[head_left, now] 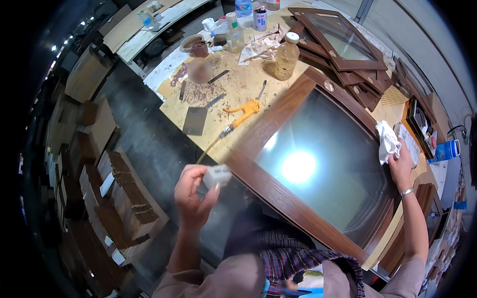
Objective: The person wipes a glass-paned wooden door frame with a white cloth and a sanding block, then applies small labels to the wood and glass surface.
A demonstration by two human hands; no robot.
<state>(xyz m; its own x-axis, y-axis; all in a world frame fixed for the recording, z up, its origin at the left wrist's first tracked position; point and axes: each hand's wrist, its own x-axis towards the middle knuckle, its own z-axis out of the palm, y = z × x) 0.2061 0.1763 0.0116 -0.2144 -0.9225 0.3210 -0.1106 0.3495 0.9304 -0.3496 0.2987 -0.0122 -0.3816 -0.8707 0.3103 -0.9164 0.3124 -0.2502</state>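
Observation:
My left hand (190, 197) is raised beside the near left corner of a brown wooden frame with a glass pane (323, 164). Between its thumb and fingers is a small pale grey block (218, 176) with dark marks on one face. At the frame's right side my right hand (400, 168) grips a crumpled white cloth (388, 142). A pale mottled block (406, 144) lies against the same hand; whether the fingers also hold it, I cannot tell. A bright light reflects in the glass.
An orange air blow gun (243, 115) with its hose lies left of the frame, near a flat scraper (195, 120). Behind stand a capped bottle (286, 57), a brown-stained cup (200, 48) and stacked glazed frames (343, 42). Wooden pieces (126, 186) fill the left side.

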